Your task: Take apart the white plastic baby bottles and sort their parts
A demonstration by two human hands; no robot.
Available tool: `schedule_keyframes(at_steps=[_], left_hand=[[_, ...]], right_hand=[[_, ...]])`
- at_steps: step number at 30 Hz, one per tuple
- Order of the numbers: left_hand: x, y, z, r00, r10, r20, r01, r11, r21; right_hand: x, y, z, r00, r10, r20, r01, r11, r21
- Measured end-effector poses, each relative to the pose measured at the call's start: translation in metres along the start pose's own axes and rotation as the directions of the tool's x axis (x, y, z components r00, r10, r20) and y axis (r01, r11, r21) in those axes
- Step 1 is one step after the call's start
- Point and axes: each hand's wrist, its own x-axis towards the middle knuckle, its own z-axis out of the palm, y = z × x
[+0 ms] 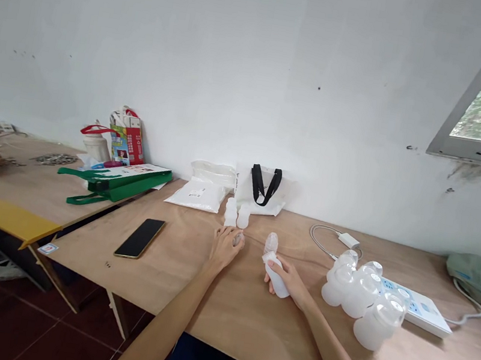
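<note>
Your right hand (291, 279) has its fingers clamped around a frosted-white plastic bottle (279, 285); at its ten o'clock, your left hand (225, 247) touches a small clear plastic piece (238, 239); whether those fingers clamp it, I cannot tell.

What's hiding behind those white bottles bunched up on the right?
Behind the bottles you can see a white power strip and, farther back, a small white adapter. The bottles cover part of the power strip, so that part can't be seen.
</note>
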Motion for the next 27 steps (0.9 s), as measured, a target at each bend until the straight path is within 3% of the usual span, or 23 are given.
schedule_keyframes(at_steps=[5, 13, 19, 21, 23, 25, 27], left_hand=[[0.000, -0.002, 0.002, 1.000, 0.006, 0.012, -0.006, 1.000, -0.009], [-0.002, -0.001, -0.001, 0.998, 0.024, -0.061, -0.024, 1.000, 0.014], [-0.008, 0.011, -0.010, 0.985, -0.034, -0.172, 0.010, 0.990, -0.138], [-0.014, 0.020, -0.015, 0.994, -0.004, -0.111, -0.024, 0.969, -0.245], [-0.022, 0.031, -0.020, 0.990, 0.123, 0.074, -0.088, 0.930, -0.358], [-0.028, 0.040, -0.023, 0.928, 0.281, 0.244, -0.153, 0.886, -0.438], [-0.030, 0.046, -0.022, 0.886, 0.351, 0.304, -0.180, 0.863, -0.472]], right_hand=[[-0.001, -0.003, 0.001, 1.000, 0.008, 0.006, -0.008, 1.000, 0.019], [0.000, 0.000, 0.000, 1.000, -0.005, 0.001, 0.005, 1.000, -0.010], [0.001, 0.003, 0.001, 0.999, -0.026, -0.019, 0.024, 0.995, -0.095], [0.000, 0.005, 0.003, 0.993, -0.088, -0.075, 0.067, 0.965, -0.252], [0.000, 0.007, 0.005, 0.967, -0.214, -0.139, 0.121, 0.865, -0.488], [-0.001, 0.009, 0.007, 0.937, -0.315, -0.150, 0.131, 0.716, -0.685], [-0.002, 0.009, 0.009, 0.932, -0.336, -0.136, 0.100, 0.600, -0.794]])
